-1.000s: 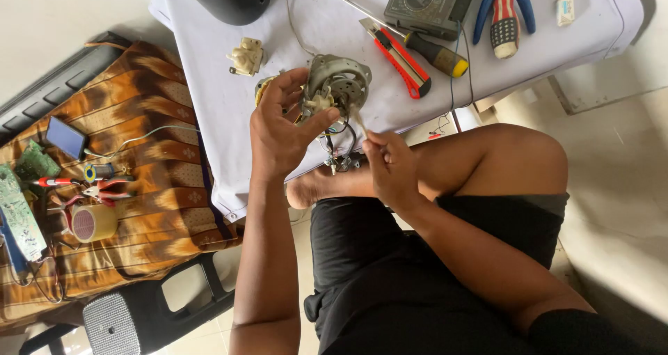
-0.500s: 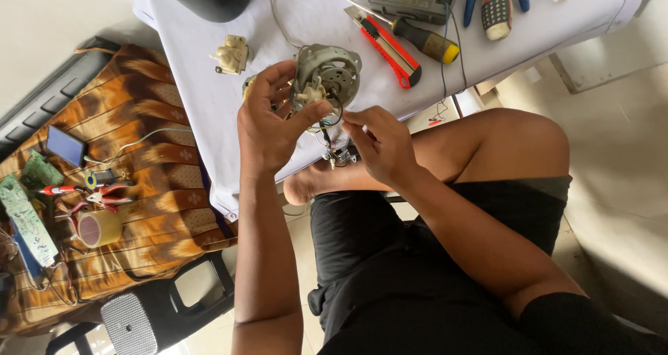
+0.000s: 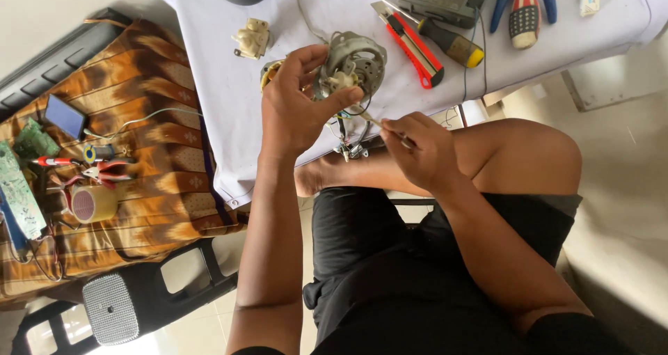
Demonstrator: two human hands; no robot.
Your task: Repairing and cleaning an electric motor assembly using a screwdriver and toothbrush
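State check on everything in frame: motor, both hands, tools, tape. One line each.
motor: lifted off the table, wires hanging below
left hand: gripping the motor
right hand: pinching a thin tool, tip at the motor
utility knife: lying flat on the white cloth
screwdriver: lying flat, unheld
pliers: lying unheld, jaws out of view
tape roll: flat on the brown cloth

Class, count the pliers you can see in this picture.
2: blue-handled pliers on the white table's far edge, red-handled pliers on the brown cloth at left. Others may be hidden.
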